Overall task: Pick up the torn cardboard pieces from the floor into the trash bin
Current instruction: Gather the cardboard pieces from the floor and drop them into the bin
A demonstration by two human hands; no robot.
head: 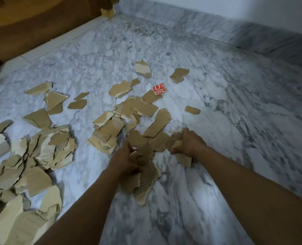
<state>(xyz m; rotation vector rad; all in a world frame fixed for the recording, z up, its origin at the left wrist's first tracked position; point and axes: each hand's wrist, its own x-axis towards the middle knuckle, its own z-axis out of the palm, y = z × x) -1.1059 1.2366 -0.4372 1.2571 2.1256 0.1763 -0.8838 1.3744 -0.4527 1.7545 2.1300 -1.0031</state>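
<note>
Meeting a marble skirting (217, 30) — veined marble floor (226, 174) strewn with cardboard pieces (46, 149).

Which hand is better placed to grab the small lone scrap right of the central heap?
Probably the right hand: it is nearer that scrap, and the left hand grips a bigger bundle of cardboard pieces.

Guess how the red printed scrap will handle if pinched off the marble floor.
The red printed scrap looks small and thin, so probably very light. It lies flat on the smooth marble floor, so it may slide when pushed and be hard to get a fingertip under.
</note>
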